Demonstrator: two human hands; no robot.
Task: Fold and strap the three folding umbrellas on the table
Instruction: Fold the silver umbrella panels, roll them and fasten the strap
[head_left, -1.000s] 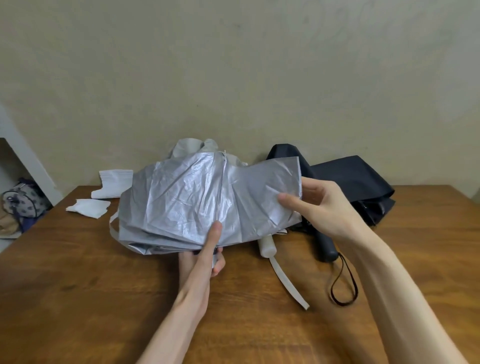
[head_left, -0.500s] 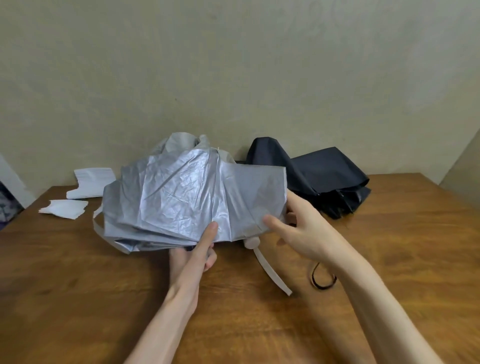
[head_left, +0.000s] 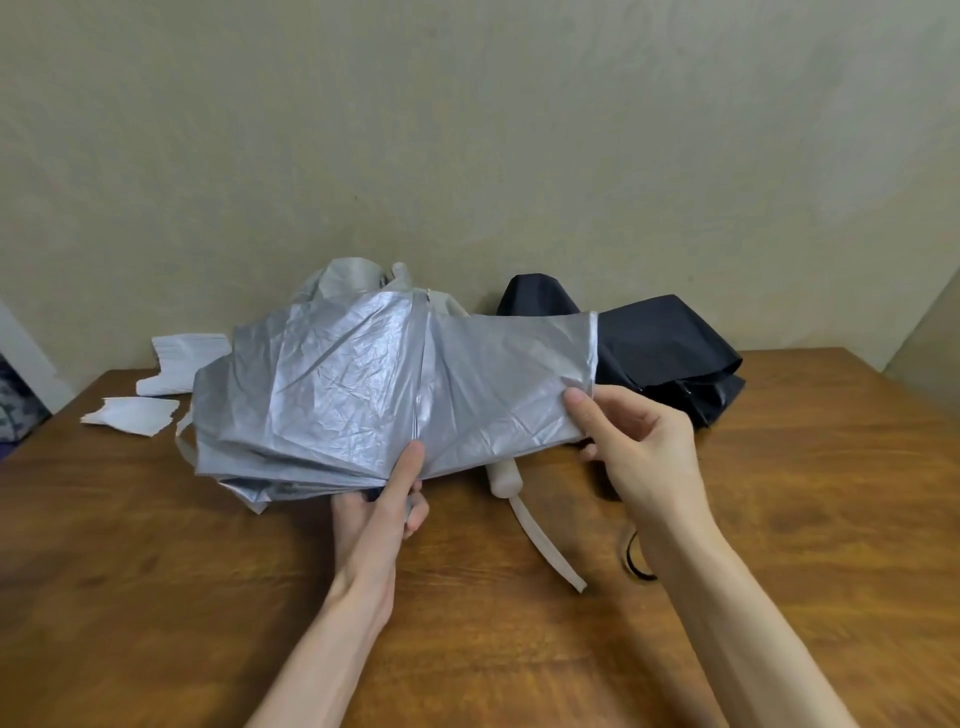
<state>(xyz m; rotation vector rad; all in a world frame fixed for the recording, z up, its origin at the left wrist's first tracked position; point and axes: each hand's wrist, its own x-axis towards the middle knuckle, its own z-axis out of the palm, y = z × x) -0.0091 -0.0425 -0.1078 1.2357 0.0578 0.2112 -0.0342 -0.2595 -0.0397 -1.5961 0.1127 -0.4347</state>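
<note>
The silver umbrella (head_left: 363, 384) was held just above the wooden table (head_left: 156, 571), its crinkled canopy spread wide and unstrapped. The left hand (head_left: 379, 509) gripped it at the middle of the lower edge, thumb pressed flat on the seam and fingers curled underneath around whatever lay there (hidden by the fabric). The right hand (head_left: 639, 447) pinched the silver umbrella's right edge, thumb on top and fingers tucked behind the cloth.

Behind the silver umbrella and to its right, a dark navy umbrella (head_left: 660, 348) lay loose on the table. Directly behind it, a pale grey umbrella (head_left: 348, 278) showed only its crumpled top. From under the silver umbrella's lower edge a white handle (head_left: 505, 475) stuck out, with a pale strap (head_left: 545, 545) trailing toward the person; whose handle it was I could not tell. A black loop (head_left: 636, 564) peeked from beneath the right wrist. Left of the silver umbrella lay white paper scraps (head_left: 132, 413).
</note>
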